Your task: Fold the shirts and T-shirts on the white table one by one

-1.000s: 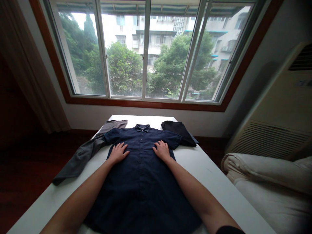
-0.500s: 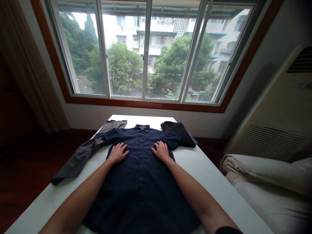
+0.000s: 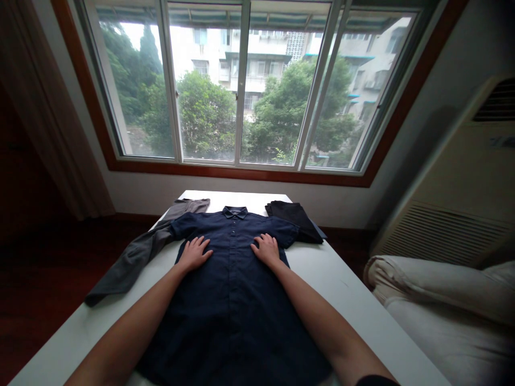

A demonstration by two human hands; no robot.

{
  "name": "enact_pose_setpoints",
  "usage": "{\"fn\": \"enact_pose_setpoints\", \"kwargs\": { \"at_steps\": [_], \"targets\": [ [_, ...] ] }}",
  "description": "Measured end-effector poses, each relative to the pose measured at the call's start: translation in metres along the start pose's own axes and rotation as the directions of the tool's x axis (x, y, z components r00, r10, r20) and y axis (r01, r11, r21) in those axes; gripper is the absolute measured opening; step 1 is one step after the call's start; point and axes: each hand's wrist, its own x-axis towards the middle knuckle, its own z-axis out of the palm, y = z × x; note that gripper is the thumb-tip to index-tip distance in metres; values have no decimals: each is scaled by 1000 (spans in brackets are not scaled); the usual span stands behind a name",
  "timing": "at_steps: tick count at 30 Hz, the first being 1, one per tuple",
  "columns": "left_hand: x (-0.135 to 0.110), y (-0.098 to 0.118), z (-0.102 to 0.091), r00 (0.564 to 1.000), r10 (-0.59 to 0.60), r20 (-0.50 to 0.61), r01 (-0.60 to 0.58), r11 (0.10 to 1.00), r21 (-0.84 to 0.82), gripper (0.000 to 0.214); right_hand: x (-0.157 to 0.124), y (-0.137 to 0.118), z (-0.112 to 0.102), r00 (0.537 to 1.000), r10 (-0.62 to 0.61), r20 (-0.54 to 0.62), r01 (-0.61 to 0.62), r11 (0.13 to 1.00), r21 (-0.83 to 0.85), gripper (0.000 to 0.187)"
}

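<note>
Navy-blue short-sleeved button-up cotton shirt [image 3: 235,300] spread face-up, collar away, on white rectangular table [image 3: 341,292]. Left hand [image 3: 194,253] and right hand [image 3: 265,249] lie palm-down on its chest, fingers spread, grasping nothing. Grey trousers [image 3: 137,254] and folded black garment [image 3: 295,217] flank it.

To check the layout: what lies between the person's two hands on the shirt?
In the head view, only the navy shirt lies between the left hand and the right hand: its buttoned front strip.

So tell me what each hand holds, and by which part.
Nothing is gripped: left hand and right hand lie flat on the chest of the shirt.
</note>
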Motion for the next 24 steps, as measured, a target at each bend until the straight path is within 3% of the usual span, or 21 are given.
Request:
{"fn": "enact_pose_setpoints", "kwargs": {
  "at_steps": [24],
  "targets": [
    [0, -1, 0, 1000, 7, -7, -7, 1000, -2, 70, 0, -1, -5, 999, -34, -28, 34, 999, 11, 31]
  ]
}}
